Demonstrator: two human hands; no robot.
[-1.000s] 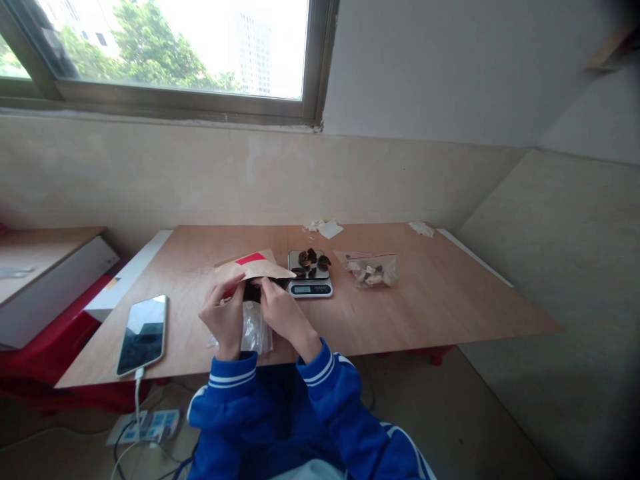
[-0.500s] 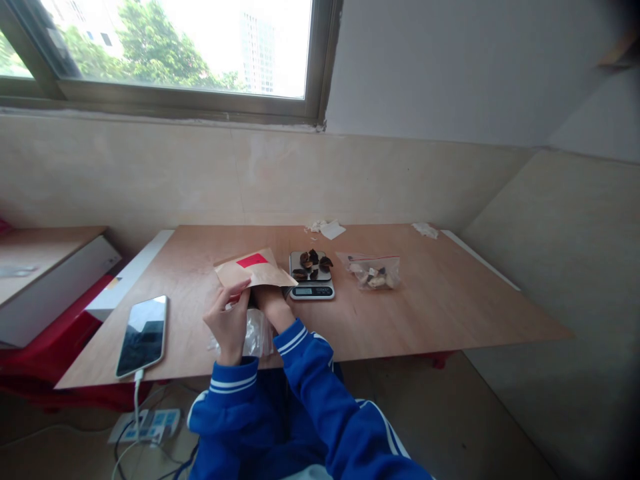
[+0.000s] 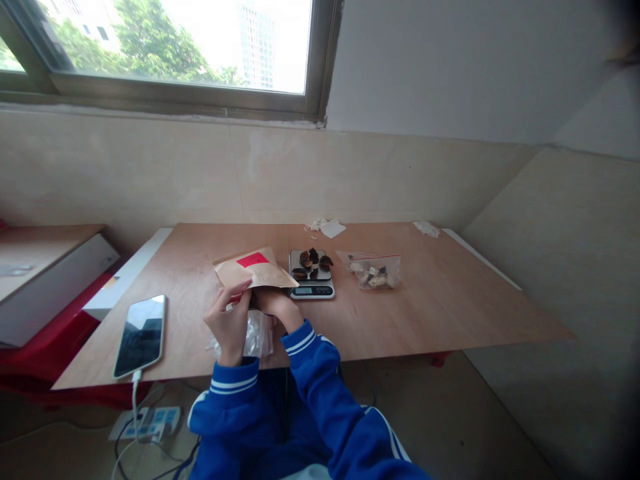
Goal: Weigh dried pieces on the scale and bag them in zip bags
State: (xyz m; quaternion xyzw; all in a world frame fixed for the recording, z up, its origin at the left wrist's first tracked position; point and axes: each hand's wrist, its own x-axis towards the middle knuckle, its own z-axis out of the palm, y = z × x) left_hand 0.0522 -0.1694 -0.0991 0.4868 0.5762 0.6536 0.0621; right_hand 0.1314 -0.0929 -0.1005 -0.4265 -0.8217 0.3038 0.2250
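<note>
Phone (image 3: 140, 337): left end of table (image 3: 450, 300), flat, charging cable (image 3: 135, 400) plugged in.
Left hand (image 3: 227, 323): narrow pinch on near edge of kraft paper pouch (image 3: 267, 272); same hold as a second ago.
Pouch spot: left of centre, mouth toward person, red label (image 3: 253, 260) facing up.
Clear plastic bags (image 3: 257, 335): near side, beneath the hands.
Right hand (image 3: 275, 303): main change, now partly out of sight at pouch mouth; a second ago, more of it showed there. Probably reaching for contents; grip hidden, can't tell if holding anything.
Digital scale (image 3: 325, 290): just right of pouch, readout too small to read.
Dark dried pieces (image 3: 325, 262): on scale plate, layout unchanged, so seemingly nothing added.
Zip bag (image 3: 385, 270): right of scale, pale chunks inside, unmoved.
</note>
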